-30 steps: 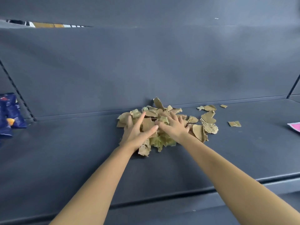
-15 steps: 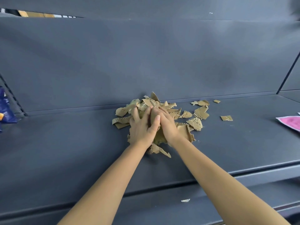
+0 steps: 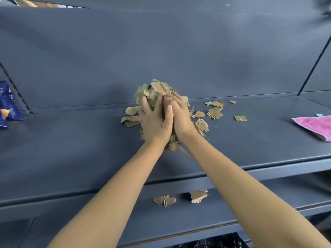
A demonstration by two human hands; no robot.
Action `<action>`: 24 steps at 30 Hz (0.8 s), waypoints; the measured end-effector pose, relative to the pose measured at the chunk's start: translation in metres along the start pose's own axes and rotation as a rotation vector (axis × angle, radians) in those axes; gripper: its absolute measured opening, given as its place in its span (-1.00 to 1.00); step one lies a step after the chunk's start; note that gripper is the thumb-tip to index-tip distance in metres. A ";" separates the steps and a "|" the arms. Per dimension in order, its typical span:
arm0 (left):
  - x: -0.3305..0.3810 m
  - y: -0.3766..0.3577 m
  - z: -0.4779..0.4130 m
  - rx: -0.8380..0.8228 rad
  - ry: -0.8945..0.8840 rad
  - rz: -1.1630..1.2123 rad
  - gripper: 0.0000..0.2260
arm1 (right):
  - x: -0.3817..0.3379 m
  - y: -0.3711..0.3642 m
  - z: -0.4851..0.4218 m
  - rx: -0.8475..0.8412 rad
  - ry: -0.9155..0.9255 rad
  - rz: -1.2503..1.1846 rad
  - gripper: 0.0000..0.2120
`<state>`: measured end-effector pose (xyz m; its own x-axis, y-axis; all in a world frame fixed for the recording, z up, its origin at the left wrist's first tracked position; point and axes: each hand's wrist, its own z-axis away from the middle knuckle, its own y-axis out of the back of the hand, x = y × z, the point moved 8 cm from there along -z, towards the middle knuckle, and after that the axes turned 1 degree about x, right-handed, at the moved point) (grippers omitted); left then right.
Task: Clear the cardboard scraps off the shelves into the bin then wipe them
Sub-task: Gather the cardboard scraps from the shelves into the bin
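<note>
Left hand (image 3: pixel 154 120), right hand (image 3: pixel 180 117): both clutching torn brown cardboard scraps (image 3: pixel 157 88) | location: dark grey metal shelf (image 3: pixel 71 149)

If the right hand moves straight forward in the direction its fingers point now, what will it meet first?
The right hand grips the bunch of cardboard scraps together with the left hand. Beyond the bunch, probably the grey back panel, though depth is unclear.
</note>
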<state>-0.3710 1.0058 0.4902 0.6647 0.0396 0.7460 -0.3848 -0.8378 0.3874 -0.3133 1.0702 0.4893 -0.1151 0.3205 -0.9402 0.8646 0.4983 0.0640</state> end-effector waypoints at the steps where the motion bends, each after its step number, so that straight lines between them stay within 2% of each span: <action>1: 0.004 0.002 0.004 0.002 0.002 0.003 -0.20 | -0.003 0.002 0.004 -0.004 0.012 -0.006 -0.50; 5: 0.020 0.007 0.021 0.009 0.011 0.007 -0.20 | -0.017 0.013 0.022 -0.015 0.027 -0.031 -0.61; 8: 0.036 0.008 0.037 0.022 -0.010 0.015 -0.22 | -0.028 0.025 0.040 -0.013 0.052 -0.013 -0.51; 12: 0.058 0.009 0.063 0.028 0.003 0.027 -0.20 | -0.039 0.047 0.065 -0.015 0.049 -0.014 -0.65; 17: 0.089 0.012 0.104 0.036 -0.005 0.032 -0.19 | -0.053 0.072 0.105 -0.008 0.052 -0.009 -0.46; 22: 0.112 0.009 0.149 0.043 0.014 0.020 -0.19 | -0.059 0.106 0.147 0.023 0.061 -0.017 -0.69; 24: 0.120 0.006 0.167 0.036 0.024 0.020 -0.18 | -0.057 0.119 0.163 0.029 0.047 -0.032 -0.71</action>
<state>-0.1867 0.9145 0.4911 0.6414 0.0349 0.7664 -0.3747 -0.8575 0.3526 -0.1242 0.9794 0.4955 -0.1646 0.3426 -0.9249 0.8740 0.4854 0.0242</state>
